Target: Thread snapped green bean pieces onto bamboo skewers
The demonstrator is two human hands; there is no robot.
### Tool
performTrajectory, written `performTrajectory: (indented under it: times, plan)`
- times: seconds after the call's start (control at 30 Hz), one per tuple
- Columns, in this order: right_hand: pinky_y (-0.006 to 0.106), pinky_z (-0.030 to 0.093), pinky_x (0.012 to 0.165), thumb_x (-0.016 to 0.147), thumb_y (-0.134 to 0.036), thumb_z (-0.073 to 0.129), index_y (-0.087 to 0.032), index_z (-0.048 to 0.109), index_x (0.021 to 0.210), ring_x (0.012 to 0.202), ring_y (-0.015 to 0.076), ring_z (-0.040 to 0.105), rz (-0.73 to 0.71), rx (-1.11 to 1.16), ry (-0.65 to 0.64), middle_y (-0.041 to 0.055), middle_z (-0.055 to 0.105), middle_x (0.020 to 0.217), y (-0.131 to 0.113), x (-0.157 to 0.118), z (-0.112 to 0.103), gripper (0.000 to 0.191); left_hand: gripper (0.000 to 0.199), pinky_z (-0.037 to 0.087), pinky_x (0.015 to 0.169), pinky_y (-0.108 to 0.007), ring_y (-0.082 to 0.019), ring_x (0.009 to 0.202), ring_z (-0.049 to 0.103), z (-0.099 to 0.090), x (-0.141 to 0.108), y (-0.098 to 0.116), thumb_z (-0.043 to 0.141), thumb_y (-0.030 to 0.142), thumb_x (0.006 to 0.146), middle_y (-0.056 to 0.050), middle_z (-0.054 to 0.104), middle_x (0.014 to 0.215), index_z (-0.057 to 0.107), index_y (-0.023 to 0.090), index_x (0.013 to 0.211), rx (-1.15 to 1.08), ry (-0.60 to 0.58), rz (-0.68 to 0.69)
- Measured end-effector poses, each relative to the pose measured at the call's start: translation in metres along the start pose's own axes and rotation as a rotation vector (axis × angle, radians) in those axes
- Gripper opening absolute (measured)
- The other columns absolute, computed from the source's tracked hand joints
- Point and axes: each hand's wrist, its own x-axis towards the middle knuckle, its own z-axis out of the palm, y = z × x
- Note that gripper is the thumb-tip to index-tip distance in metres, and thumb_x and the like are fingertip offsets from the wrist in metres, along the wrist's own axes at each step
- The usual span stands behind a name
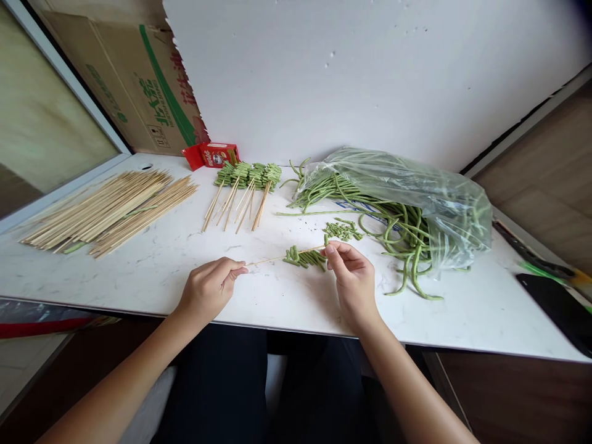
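Observation:
My left hand [209,287] pinches the left end of a thin wooden skewer [266,261], which slants slightly up to the right. At its other end, my right hand [352,275] holds a short green bean piece [326,240] between thumb and fingers, at the skewer's tip. Just beneath the skewer lies a small pile of cut bean pieces [311,259]. Behind it is a heap of smaller bean bits [343,230]. Farther back to the left, skewers loaded with bean pieces [250,175] lie side by side, their bare sticks toward me.
Many bare skewers [115,206] lie at the left. Long beans [407,225] spill from a clear plastic bag [416,179] at the right. A red box [221,154] stands at the back. A black phone [555,308] and a knife [531,253] lie far right on the white table [152,271].

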Motion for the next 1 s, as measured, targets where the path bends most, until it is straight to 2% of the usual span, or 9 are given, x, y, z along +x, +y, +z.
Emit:
performTrajectory:
  times: [0.13,0.27,0.4,0.5,0.63,0.73,0.87,1.0]
  plan:
    - [0.035,0.052,0.077,0.089,-0.05,0.082,-0.023,0.079,0.097,0.083,0.0203,0.064,-0.024,-0.021,-0.034,0.0054,0.074,0.093,-0.0009,-0.0024,0.0008,0.028,0.022,0.064,0.072,-0.025,-0.015,0.076,0.079,-0.0017,-0.0016,-0.0025,0.054,0.003,0.097,-0.001,0.081,0.086,0.068,0.02,0.096,0.018,-0.008,-0.019]
    - [0.036,0.052,0.079,0.09,-0.047,0.082,-0.024,0.079,0.099,0.087,0.0213,0.064,-0.078,-0.036,-0.066,0.0061,0.075,0.097,0.0001,-0.005,0.0,0.025,0.033,0.063,0.07,-0.024,-0.015,0.074,0.078,-0.0029,-0.0042,-0.0052,0.043,-0.003,0.088,0.001,0.078,0.08,0.066,0.02,0.094,0.029,-0.072,-0.044]
    - [0.037,0.052,0.081,0.092,-0.048,0.08,-0.025,0.079,0.102,0.088,0.0219,0.065,-0.1,-0.066,-0.084,0.0067,0.076,0.101,0.0026,-0.0067,0.0001,0.025,0.032,0.059,0.064,-0.024,-0.015,0.067,0.074,-0.0029,-0.0045,-0.0068,0.042,-0.003,0.082,0.003,0.071,0.07,0.063,0.021,0.087,0.074,-0.142,-0.083]
    - [0.036,0.053,0.079,0.091,-0.048,0.081,-0.024,0.079,0.102,0.086,0.0211,0.065,-0.105,-0.074,-0.081,0.0068,0.076,0.101,0.0023,-0.0063,0.0003,0.026,0.029,0.057,0.062,-0.023,-0.014,0.064,0.074,-0.0015,-0.0026,-0.0059,0.044,-0.001,0.085,0.003,0.073,0.072,0.063,0.021,0.087,0.075,-0.17,-0.085]
    - [0.036,0.053,0.079,0.09,-0.049,0.081,-0.024,0.079,0.1,0.084,0.0203,0.065,-0.071,-0.033,-0.033,0.006,0.075,0.097,-0.0009,-0.0026,-0.0009,0.027,0.018,0.06,0.07,-0.026,-0.016,0.074,0.077,0.0003,-0.0002,-0.0026,0.053,0.01,0.099,-0.001,0.08,0.086,0.068,0.021,0.103,0.075,-0.087,-0.041]
    - [0.036,0.054,0.079,0.089,-0.051,0.081,-0.023,0.079,0.1,0.081,0.0195,0.065,-0.023,-0.016,0.013,0.0056,0.075,0.094,-0.0029,-0.0004,-0.0011,0.029,0.007,0.06,0.073,-0.027,-0.018,0.078,0.078,0.0004,-0.0006,-0.0019,0.062,0.016,0.101,-0.002,0.081,0.091,0.067,0.021,0.102,0.068,-0.027,-0.013]
    - [0.036,0.054,0.079,0.089,-0.053,0.08,-0.024,0.078,0.1,0.08,0.0197,0.064,-0.02,-0.033,-0.007,0.0055,0.075,0.094,-0.0039,-0.0018,0.0007,0.031,0.018,0.061,0.069,-0.027,-0.017,0.073,0.077,-0.0003,-0.0031,-0.0048,0.054,0.008,0.099,0.0,0.08,0.083,0.067,0.021,0.098,0.057,-0.024,-0.01]
    - [0.035,0.053,0.076,0.09,-0.053,0.08,-0.024,0.078,0.099,0.084,0.0213,0.065,-0.07,-0.055,-0.041,0.0062,0.074,0.095,-0.0032,-0.0046,0.0013,0.03,0.032,0.06,0.066,-0.025,-0.016,0.068,0.075,-0.0014,-0.0044,-0.0067,0.044,-0.002,0.089,0.002,0.074,0.072,0.066,0.021,0.092,0.088,-0.1,-0.042]
